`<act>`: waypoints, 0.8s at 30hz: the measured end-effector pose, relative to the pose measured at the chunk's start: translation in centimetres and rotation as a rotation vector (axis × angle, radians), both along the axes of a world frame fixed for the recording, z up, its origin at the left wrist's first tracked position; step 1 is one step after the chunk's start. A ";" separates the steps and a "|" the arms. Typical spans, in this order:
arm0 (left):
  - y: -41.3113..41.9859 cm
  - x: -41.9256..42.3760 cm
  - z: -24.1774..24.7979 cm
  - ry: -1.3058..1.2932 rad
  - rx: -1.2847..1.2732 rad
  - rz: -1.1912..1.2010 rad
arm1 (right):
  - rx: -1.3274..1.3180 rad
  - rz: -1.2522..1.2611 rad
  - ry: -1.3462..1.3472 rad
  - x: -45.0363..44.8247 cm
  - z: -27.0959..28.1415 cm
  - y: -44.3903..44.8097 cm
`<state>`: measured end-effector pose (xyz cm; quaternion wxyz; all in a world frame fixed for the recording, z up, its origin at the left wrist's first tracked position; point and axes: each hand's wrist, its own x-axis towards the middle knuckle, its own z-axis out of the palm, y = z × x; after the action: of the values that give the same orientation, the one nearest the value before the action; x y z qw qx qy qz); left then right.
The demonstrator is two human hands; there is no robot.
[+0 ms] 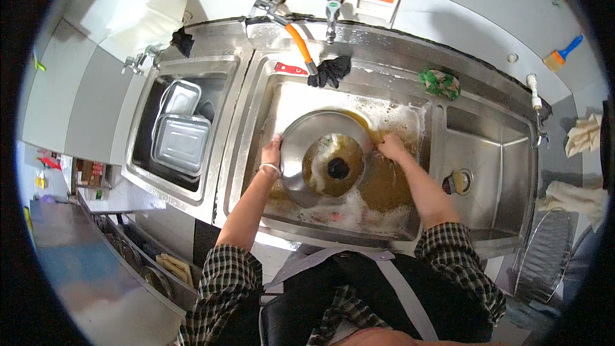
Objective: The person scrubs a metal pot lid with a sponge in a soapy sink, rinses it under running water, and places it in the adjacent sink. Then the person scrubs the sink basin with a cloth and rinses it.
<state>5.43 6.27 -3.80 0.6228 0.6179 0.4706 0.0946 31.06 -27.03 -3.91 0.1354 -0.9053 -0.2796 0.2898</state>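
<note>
A round stainless-steel lid lies in the soapy, brownish water of the large middle sink basin. Brown liquid and foam show in its central part, around a black knob or fitting. My left hand grips the lid's left rim, thumb on top, a pale band at the wrist. At the lid's right edge is my right hand, its fingers curled down at the water. What those fingertips hold is hidden.
Rectangular metal trays are stacked in the left basin. An orange-hosed faucet hangs over a black cloth and a red-handled tool. A green-patterned sponge sits on the back ledge. The right basin has a drain.
</note>
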 end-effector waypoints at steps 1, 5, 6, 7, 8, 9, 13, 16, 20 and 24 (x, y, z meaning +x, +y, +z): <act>-1.3 0.9 0.0 0.026 0.017 -0.032 | 0.019 -0.093 -0.013 0.3 -2.1 0.1; -0.5 -1.6 -4.4 0.126 -0.106 0.102 | -0.055 -0.205 0.105 0.5 -3.1 6.4; -0.5 -1.9 -4.7 0.179 -0.078 0.070 | -0.087 -0.192 0.120 1.2 -2.9 7.4; -1.6 -0.7 -3.7 0.112 -0.241 0.104 | -0.085 -0.140 0.051 2.4 -3.3 7.6; -3.5 0.8 -1.3 0.051 -0.410 0.129 | -0.090 -0.098 -0.021 3.7 -3.9 7.4; -4.4 0.9 0.3 -0.005 -0.569 0.183 | -0.106 0.014 -0.064 4.1 -3.4 8.7; -5.6 0.4 2.1 -0.026 -0.568 0.114 | 0.012 0.150 -0.044 1.0 3.0 15.9; -4.5 1.4 0.2 -0.100 -0.720 0.131 | -0.003 0.533 -0.426 -3.7 5.0 19.7; -1.6 0.0 -6.8 -0.230 -0.936 0.189 | 0.091 0.997 -0.666 -15.1 10.5 19.3; -2.5 1.4 -5.6 -0.154 -0.825 0.135 | 0.307 1.176 -0.903 -21.1 8.1 9.7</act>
<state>6.85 3.73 -9.43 0.8435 0.2760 0.4606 -0.0152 10.00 -17.28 4.18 -0.0447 -0.6088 -0.7818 -0.1268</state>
